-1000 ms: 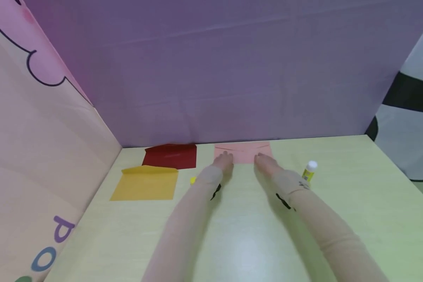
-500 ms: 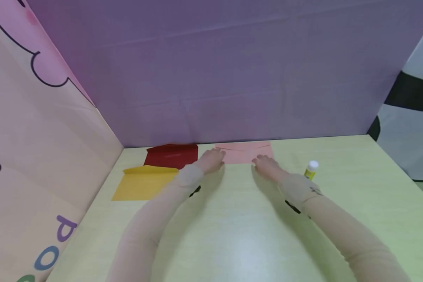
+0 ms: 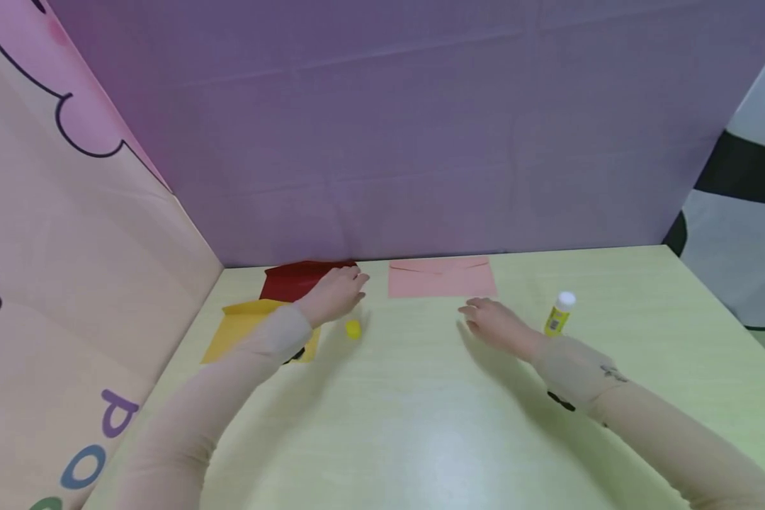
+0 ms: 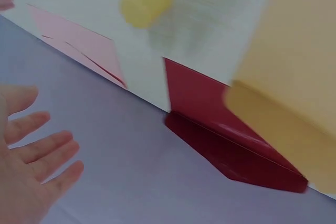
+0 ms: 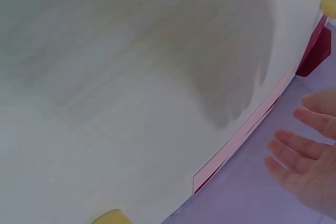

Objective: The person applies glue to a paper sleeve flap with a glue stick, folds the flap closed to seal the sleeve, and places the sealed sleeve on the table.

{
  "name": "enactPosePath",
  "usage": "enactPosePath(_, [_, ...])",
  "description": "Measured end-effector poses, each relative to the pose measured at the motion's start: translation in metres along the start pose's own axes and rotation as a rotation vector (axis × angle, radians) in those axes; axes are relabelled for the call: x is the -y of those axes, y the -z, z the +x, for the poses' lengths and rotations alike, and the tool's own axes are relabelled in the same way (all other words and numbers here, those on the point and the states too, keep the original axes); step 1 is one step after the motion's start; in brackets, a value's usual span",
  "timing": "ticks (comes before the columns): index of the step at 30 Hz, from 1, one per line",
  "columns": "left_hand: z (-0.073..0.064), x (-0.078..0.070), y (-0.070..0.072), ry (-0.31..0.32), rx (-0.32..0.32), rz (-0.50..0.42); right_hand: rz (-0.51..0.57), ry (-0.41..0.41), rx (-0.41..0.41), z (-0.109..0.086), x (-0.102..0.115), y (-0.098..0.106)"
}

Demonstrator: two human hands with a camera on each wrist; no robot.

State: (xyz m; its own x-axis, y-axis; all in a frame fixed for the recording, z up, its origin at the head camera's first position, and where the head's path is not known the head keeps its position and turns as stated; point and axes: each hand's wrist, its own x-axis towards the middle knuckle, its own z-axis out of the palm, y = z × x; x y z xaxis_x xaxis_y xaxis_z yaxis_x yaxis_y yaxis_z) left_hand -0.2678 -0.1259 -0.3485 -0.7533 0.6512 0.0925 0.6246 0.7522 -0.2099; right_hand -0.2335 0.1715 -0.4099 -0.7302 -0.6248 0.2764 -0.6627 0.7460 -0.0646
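My left hand (image 3: 333,294) hovers over the red and yellow envelopes with its fingers spread loosely and nothing in them. The red envelope (image 4: 205,108) has its flap raised, and the yellow envelope (image 4: 289,66) partly overlaps it in the left wrist view. A small yellow cap (image 3: 353,329) stands on the table just right of that hand. The pink envelope (image 3: 443,278) lies flat at the back edge, its flap folded down. My right hand (image 3: 497,326), fingers relaxed, is held above the table in front of the pink envelope, holding nothing.
A glue stick (image 3: 559,314) with a white top stands upright to the right of my right hand. The pale table (image 3: 421,397) meets a purple backdrop (image 3: 382,142) along its back edge. A printed panel (image 3: 70,248) rises at the left.
Both hands have come away from the pink envelope. The left moved left over the red and yellow envelopes, uncovering the yellow cap; the right drew back toward me and slightly right.
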Motion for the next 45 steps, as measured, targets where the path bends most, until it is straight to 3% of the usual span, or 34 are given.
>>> enactPosePath(11, [-0.047,0.039,-0.007,0.194,-0.012,-0.149,0.064,0.002,0.038,-0.031,0.01,0.009])
enactPosePath(20, [-0.077,0.076,-0.02,0.341,-0.055,-0.264,0.074,0.038,0.001,-0.051,0.015,0.017])
enactPosePath(30, [-0.1,0.105,-0.043,0.403,-0.061,-0.324,0.088,0.034,0.005,-0.066,0.017,0.018])
enactPosePath(40, [-0.111,0.12,-0.069,0.521,0.073,-0.352,0.091,0.046,0.0,-0.075,0.016,0.019])
enactPosePath(45, [-0.116,0.122,-0.08,0.532,0.061,-0.35,0.097,0.069,-0.016,-0.077,0.016,0.018])
